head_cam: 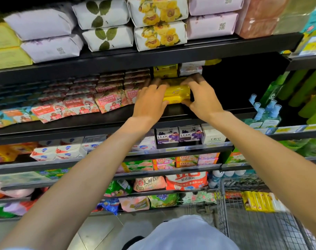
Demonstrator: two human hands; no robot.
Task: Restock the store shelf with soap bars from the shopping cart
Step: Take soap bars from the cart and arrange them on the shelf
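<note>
A: Noting hands first. Left hand (150, 103) and right hand (200, 98) both closed on a yellow soap pack (177, 94), one at each end, fingers wrapped over the top. The pack sits at the front of the black shelf (225, 112), touching or just above the shelf board; cannot tell which.

B: Step in hand?

A: Judged as placement: the pack is being seated on the shelf, just right of the Goat Soap boxes (106, 103). More yellow packs (165, 71) are stacked behind it, deeper in.

B: Next move?

A: Likely slide the pack back flush against that stack, squared to the shelf edge, then release and reach down-right to the shopping cart (224, 213) for more. The dark gap (243, 83) to the right of the hands looks free for further stock.

B: Counts?

A: Hands: two, both on one item. Held pack: reads as two yellow layers, possibly two bars bundled; not certain. Stacked packs behind: at least two visible, rest hidden by the hands. In the cart: one row of yellow bars (258, 202) standing on edge, roughly five or six, edges too blurred for a firm count. Goat Soap: four front-row boxes legible, several more stacked behind.
</note>
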